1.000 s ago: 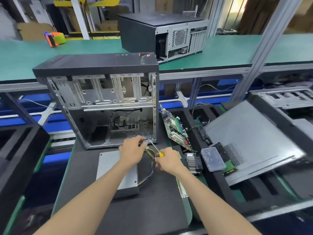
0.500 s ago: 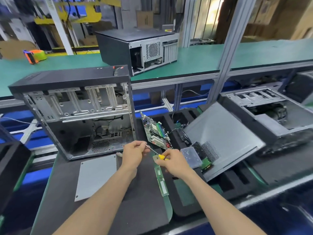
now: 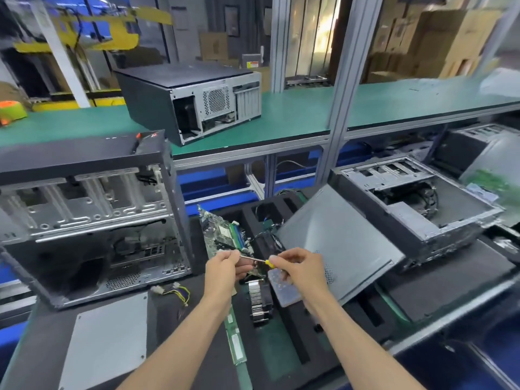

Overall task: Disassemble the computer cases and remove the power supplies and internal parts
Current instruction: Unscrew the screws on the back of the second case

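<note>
— Two hands meet over the black mat; what lies leftmost?

— At the mat's left edge an open computer case (image 3: 90, 220) stands upright, bare stamped steel inside, matte black shell, its open side facing the viewer. Before it, near the front edge, lies a flat grey power supply (image 3: 107, 342) with thin yellow-black wires (image 3: 174, 294) beside it.

— And the hands?

— The left hand (image 3: 225, 273) pinches the slim metal shaft of a screwdriver (image 3: 257, 260); the right hand (image 3: 302, 270) grips its yellow handle. Its long axis runs nearly level, tip pointing left.

— Further right?

— A green motherboard (image 3: 222, 235) leans on edge, a finned heatsink (image 3: 257, 298) lies below the hands, and a smooth grey side panel (image 3: 334, 243) tilts against a second opened case (image 3: 416, 209) at the right edge.
</note>
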{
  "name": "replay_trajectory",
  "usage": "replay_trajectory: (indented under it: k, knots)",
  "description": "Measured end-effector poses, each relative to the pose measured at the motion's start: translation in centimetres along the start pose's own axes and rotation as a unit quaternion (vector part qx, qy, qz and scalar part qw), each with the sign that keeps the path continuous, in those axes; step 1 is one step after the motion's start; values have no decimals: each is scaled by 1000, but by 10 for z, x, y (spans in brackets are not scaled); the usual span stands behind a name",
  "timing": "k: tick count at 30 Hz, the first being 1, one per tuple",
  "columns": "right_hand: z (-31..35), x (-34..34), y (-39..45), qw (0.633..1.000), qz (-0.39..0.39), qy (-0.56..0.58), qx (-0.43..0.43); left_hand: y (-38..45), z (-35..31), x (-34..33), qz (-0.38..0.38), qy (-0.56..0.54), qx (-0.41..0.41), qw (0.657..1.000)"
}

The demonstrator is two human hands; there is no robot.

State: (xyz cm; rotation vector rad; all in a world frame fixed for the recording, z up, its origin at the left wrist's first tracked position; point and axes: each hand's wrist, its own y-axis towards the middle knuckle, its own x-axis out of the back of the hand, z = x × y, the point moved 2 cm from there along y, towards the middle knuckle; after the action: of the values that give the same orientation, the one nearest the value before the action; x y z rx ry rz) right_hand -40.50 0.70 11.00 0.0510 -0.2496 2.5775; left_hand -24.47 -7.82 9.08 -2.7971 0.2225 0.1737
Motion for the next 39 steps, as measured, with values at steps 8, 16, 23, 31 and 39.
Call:
replay_trajectory:
  k: [8, 16, 23, 31, 39]
  knots:
    - [12, 68, 72, 994, -2, -105, 31, 45, 2, -98, 17, -52, -4, 998]
    - [27, 123, 121, 994, 5, -111, 15, 87, -11, -191, 63, -67, 2, 996]
    - [46, 166, 142, 997, -17, -65, 47, 83, -24, -258, 151, 36, -71, 985]
    - [42, 247, 167, 991, -105, -51, 60, 67, -18, -346, 270, 209, -192, 920]
    - [20, 323, 204, 971, -159, -151, 96, 60, 2, -441, 287, 425, -239, 825]
